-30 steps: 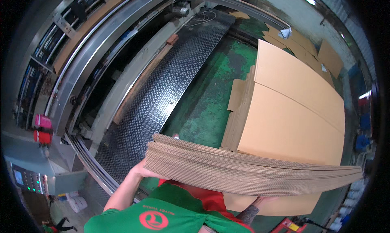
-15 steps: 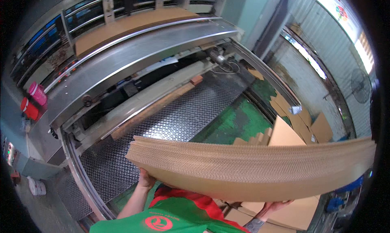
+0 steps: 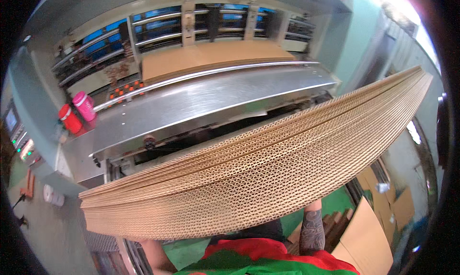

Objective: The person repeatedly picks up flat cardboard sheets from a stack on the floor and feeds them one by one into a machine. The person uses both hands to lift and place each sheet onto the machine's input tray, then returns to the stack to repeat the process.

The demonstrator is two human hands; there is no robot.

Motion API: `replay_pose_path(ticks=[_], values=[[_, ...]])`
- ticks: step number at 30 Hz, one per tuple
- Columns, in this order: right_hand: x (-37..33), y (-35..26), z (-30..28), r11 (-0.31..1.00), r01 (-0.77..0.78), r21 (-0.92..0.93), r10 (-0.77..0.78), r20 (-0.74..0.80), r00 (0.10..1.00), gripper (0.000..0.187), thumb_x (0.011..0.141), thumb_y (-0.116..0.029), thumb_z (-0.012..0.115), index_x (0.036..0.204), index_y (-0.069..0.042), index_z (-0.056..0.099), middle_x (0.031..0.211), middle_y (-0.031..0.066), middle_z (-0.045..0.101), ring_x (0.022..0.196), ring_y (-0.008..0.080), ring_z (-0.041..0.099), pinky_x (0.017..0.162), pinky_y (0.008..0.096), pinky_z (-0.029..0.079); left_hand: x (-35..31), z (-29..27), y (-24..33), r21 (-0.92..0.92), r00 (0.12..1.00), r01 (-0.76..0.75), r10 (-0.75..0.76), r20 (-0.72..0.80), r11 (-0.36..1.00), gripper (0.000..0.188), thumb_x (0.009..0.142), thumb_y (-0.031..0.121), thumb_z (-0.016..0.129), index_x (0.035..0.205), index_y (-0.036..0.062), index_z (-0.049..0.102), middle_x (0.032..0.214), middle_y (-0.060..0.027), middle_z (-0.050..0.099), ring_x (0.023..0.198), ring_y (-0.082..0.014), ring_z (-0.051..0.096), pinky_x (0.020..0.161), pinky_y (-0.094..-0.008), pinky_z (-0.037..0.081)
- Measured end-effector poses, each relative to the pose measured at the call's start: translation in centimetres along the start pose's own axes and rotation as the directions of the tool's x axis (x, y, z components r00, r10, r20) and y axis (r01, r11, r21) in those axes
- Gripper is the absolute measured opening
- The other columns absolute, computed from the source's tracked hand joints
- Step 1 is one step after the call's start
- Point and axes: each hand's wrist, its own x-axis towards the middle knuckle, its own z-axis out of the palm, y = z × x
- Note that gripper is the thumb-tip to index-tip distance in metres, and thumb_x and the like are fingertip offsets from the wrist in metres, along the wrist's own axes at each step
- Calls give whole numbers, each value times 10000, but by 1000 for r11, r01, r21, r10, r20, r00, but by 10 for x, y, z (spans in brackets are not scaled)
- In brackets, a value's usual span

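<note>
A thick stack of brown corrugated cardboard sheets (image 3: 249, 164) spans the view, its fluted edges facing me. It tilts, with the right end higher than the left, and sags in a curve. My left hand (image 3: 145, 241) bears it from below near its left end; only the base of the hand shows under the stack. Farther right, my right hand (image 3: 314, 205) is under the lower edge, its fingers hidden behind the sheets. Beyond the stack is the machine's metal feed table (image 3: 201, 95), partly covered by it.
More flat cardboard sheets (image 3: 215, 54) lie behind the table's rail. A red container (image 3: 70, 119) and a pink container (image 3: 85, 106) stand at its left end. A control panel (image 3: 21, 136) is at far left. Loose cardboard pieces (image 3: 366, 241) are at lower right.
The stack has come up and leftward in view, and its right end has risen. My right hand has gone farther under it. The view has turned toward the machine.
</note>
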Motion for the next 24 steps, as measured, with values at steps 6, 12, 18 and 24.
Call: replay_pose_path(ticks=[6,12,18,24], values=[[126,110,62,943,-283,175,267,113,957,878,977,-785,462,1554,-124,455,1547,125,497,1376,359,492,1164,532,426,14,100,5,121,951,-289,299,-78,950,988,910,845,471,1609,157,358,1586,-130,454,1449,-350,451,1185,-583,386],[263,171,168,828,-460,320,514,-109,851,927,933,-845,461,1529,-136,490,1501,113,548,1344,345,524,1131,535,445,32,305,-10,273,892,-384,431,-138,882,983,909,838,474,1609,157,362,1586,-133,453,1449,-358,451,1180,-598,388],[334,219,166,802,-486,347,537,-60,842,922,954,-818,466,1557,-121,453,1548,116,500,1378,349,487,1168,530,404,46,394,14,313,864,-417,479,-154,853,979,908,832,476,1610,158,365,1587,-136,452,1448,-367,451,1174,-613,390],[376,197,135,672,-733,-108,731,-65,680,678,1067,-587,398,1512,-86,500,1546,167,521,1385,380,511,1158,597,395,96,384,-30,788,877,-389,452,159,477,752,954,571,634,1473,46,490,1418,-120,582,1280,-262,551,1070,-476,475]])
